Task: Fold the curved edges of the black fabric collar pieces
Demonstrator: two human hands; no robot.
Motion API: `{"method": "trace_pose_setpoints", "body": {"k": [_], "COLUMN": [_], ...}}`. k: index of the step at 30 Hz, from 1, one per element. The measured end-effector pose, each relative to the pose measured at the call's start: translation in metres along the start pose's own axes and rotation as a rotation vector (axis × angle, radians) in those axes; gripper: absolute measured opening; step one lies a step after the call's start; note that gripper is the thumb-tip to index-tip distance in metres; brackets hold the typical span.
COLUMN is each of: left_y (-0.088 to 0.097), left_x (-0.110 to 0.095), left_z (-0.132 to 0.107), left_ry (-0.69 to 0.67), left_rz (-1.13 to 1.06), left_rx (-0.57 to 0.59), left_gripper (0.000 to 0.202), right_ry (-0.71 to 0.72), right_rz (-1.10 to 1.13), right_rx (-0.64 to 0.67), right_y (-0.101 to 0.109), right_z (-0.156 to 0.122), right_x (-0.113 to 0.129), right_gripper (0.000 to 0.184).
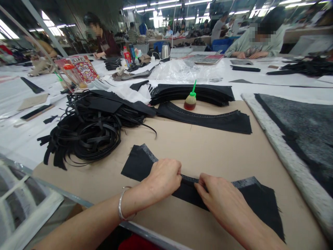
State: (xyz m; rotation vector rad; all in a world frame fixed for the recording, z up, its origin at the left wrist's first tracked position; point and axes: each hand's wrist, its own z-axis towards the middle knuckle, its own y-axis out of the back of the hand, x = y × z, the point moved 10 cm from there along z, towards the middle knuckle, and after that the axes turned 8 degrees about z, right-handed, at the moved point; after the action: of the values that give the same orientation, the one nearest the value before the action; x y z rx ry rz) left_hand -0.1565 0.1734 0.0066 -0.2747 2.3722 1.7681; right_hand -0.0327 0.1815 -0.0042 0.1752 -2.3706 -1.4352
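Observation:
A curved piece of black fabric (262, 205) with a greyish strip along its upper edge lies on the tan board (205, 149) in front of me. My left hand (165, 177), a silver bangle on its wrist, is closed on that edge left of the middle. Just to the right, my right hand (221, 194) pinches the same edge between thumb and fingers. Between the two hands the edge looks folded over. Both ends of the piece lie flat and spread out. The fingertips of my left hand are partly hidden.
Behind lie a curved black piece (205, 119), a stack of black pieces (192, 92) and a squeeze bottle (190, 102) with a green nozzle. A heap of black strips (88, 128) sits at left, a grey-black sheet (307, 118) at right. Co-workers sit across the table.

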Motion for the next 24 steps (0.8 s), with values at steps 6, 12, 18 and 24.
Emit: {"method": "trace_pose_setpoints", "body": {"k": [6, 12, 18, 24], "left_y": [-0.0017, -0.0009, -0.0008, -0.0031], "left_x": [0.0018, 0.0023, 0.0016, 0.0032], "left_z": [0.0006, 0.0003, 0.0011, 0.0008], "left_ry": [0.002, 0.005, 0.004, 0.014], "left_rz": [-0.017, -0.016, 0.004, -0.004], "left_rx": [0.002, 0.01, 0.004, 0.002], "left_gripper": [0.014, 0.015, 0.019, 0.019], "right_ry": [-0.003, -0.012, -0.016, -0.022], "right_rz": [0.001, -0.001, 0.012, 0.008], "right_rx": [0.011, 0.016, 0.022, 0.021], "right_y": [-0.0033, -0.003, -0.0045, -0.0061], "right_z": [0.0032, 0.0045, 0.0043, 0.006], "right_x": [0.0, -0.0005, -0.0002, -0.0023], "right_gripper": [0.025, 0.025, 0.025, 0.025]}}
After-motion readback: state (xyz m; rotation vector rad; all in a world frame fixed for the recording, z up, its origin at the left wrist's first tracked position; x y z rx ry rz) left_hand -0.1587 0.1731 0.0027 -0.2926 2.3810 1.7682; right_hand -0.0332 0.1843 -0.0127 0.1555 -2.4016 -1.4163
